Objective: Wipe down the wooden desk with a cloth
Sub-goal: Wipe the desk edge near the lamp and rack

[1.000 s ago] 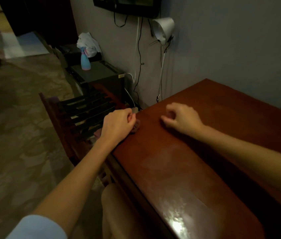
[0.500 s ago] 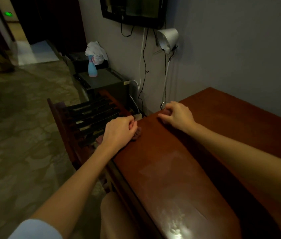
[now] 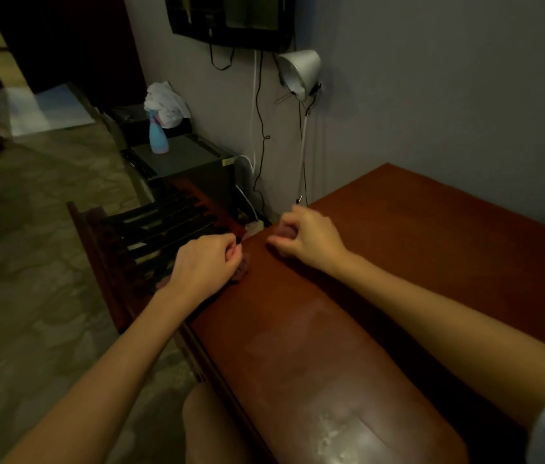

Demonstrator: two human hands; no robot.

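Note:
The wooden desk point(image 3: 381, 296) has a reddish-brown top that runs from the bottom middle to the wall on the right. My left hand point(image 3: 204, 266) is at the desk's left edge. It grips a small bunched mauve cloth point(image 3: 241, 270), which is mostly hidden under the fingers. My right hand point(image 3: 308, 237) rests on the desktop near the far left corner, a short way from the left hand. Its fingers are curled. In the dim light I cannot tell whether anything is under them.
A dark slatted wooden chair point(image 3: 150, 236) stands against the desk's left side. Behind it a low cabinet point(image 3: 180, 159) carries a blue spray bottle point(image 3: 158, 137) and a white rag point(image 3: 165, 102). A white lamp point(image 3: 299, 73) and cables hang by the wall under a screen point(image 3: 231, 18).
My right hand has slid along the desktop toward the far left corner. The left hand has stayed on the cloth at the edge.

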